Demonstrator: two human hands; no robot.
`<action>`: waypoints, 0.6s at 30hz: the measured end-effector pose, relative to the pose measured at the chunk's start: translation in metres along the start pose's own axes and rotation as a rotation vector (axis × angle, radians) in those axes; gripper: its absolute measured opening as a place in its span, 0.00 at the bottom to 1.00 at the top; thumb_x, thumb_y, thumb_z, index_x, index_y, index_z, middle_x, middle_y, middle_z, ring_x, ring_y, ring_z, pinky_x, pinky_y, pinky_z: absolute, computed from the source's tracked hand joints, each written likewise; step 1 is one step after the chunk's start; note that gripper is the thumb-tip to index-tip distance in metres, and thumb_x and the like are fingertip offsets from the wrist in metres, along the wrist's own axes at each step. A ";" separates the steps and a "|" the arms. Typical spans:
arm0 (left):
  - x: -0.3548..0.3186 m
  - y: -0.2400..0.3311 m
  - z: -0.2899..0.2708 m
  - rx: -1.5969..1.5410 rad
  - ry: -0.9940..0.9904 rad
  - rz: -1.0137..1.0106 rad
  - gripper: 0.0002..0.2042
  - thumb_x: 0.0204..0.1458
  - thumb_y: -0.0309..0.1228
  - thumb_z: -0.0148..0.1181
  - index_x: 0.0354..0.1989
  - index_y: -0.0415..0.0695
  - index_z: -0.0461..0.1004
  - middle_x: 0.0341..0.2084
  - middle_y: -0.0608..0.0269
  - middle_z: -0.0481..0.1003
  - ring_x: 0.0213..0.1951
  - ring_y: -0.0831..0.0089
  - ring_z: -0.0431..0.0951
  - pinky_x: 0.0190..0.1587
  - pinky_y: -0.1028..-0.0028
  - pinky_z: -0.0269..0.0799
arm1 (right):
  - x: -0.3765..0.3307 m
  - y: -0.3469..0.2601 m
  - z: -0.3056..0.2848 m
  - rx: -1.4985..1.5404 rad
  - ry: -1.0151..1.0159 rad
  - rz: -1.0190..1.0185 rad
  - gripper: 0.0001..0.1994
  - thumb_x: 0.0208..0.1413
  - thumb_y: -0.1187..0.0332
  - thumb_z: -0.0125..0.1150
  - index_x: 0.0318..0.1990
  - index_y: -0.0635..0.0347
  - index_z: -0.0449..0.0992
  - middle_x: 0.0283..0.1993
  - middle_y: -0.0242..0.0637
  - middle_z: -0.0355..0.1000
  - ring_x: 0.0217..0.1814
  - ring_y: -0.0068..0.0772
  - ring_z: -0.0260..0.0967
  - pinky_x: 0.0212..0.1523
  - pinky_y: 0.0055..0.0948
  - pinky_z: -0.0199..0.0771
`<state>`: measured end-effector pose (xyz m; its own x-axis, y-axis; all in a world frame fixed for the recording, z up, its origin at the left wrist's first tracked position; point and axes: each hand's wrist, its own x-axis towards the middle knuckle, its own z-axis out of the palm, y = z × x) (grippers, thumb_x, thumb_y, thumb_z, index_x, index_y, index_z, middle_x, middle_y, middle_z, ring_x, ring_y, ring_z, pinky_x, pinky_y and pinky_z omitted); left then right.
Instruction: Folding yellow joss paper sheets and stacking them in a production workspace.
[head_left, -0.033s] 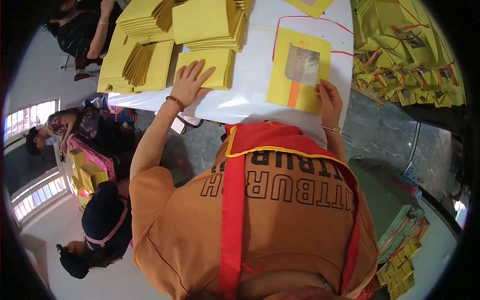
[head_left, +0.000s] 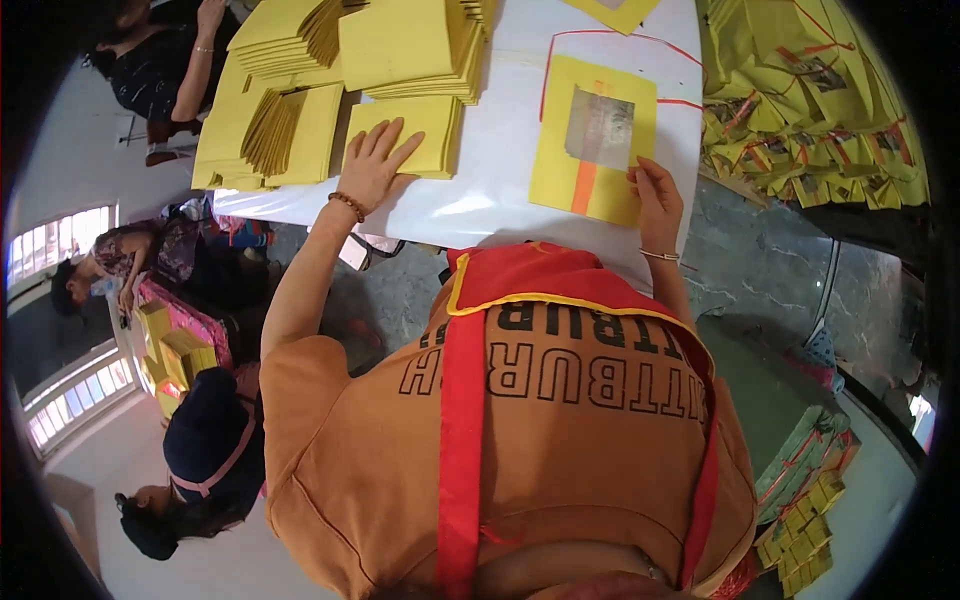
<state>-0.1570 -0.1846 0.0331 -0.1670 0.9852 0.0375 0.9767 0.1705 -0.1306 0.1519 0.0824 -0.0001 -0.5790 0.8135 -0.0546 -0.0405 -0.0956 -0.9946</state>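
Note:
My left hand [head_left: 372,162] lies with fingers spread on a small stack of folded yellow paper [head_left: 432,135] near the table's front edge. To the right, the thumb and fingertips of my right hand [head_left: 656,205] close on the right edge of a flat yellow paper sheet [head_left: 549,150]. A greyish rectangular patch [head_left: 603,125] and an orange strip [head_left: 585,188] run down the sheet's middle. The sheet rests on the white-covered table [head_left: 480,210].
Taller piles of folded yellow paper [head_left: 395,50] stand behind and left of my left hand. A red string [head_left: 625,33] lies behind the sheet. Bundled yellow paper pieces [head_left: 820,130] are heaped at the right. Other people, one in dark clothing [head_left: 205,430], are on the left.

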 end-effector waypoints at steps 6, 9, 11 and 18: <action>0.002 0.003 -0.003 0.005 0.002 -0.042 0.31 0.47 0.49 0.54 0.61 0.59 0.56 0.58 0.55 0.56 0.59 0.58 0.56 0.57 0.54 0.50 | 0.002 -0.011 -0.008 -0.067 0.026 -0.056 0.11 0.57 0.73 0.50 0.47 0.64 0.70 0.40 0.33 0.71 0.43 0.21 0.67 0.43 0.19 0.65; 0.005 0.000 -0.020 -0.014 -0.029 -0.014 0.31 0.48 0.52 0.52 0.61 0.56 0.56 0.59 0.55 0.56 0.59 0.58 0.55 0.58 0.55 0.49 | 0.006 -0.018 -0.015 -0.267 0.016 -0.168 0.10 0.55 0.74 0.50 0.45 0.64 0.72 0.40 0.35 0.72 0.44 0.26 0.68 0.45 0.22 0.65; 0.013 0.003 -0.033 0.017 -0.034 0.003 0.29 0.49 0.50 0.51 0.59 0.53 0.59 0.58 0.55 0.57 0.58 0.59 0.57 0.57 0.57 0.50 | 0.011 -0.016 -0.023 -0.448 0.023 -0.324 0.10 0.53 0.73 0.52 0.43 0.61 0.73 0.40 0.35 0.72 0.42 0.29 0.69 0.44 0.26 0.66; 0.090 0.098 -0.031 -0.530 0.296 0.234 0.19 0.43 0.33 0.61 0.45 0.44 0.70 0.40 0.56 0.72 0.41 0.60 0.71 0.42 0.65 0.65 | 0.018 -0.004 -0.027 -0.880 -0.245 -0.488 0.12 0.45 0.66 0.59 0.40 0.52 0.75 0.38 0.31 0.72 0.44 0.35 0.66 0.44 0.35 0.62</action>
<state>-0.0721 -0.0793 0.0539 0.0283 0.9367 0.3489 0.9295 -0.1531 0.3357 0.1637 0.1130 0.0003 -0.8131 0.5028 0.2932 0.2373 0.7463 -0.6219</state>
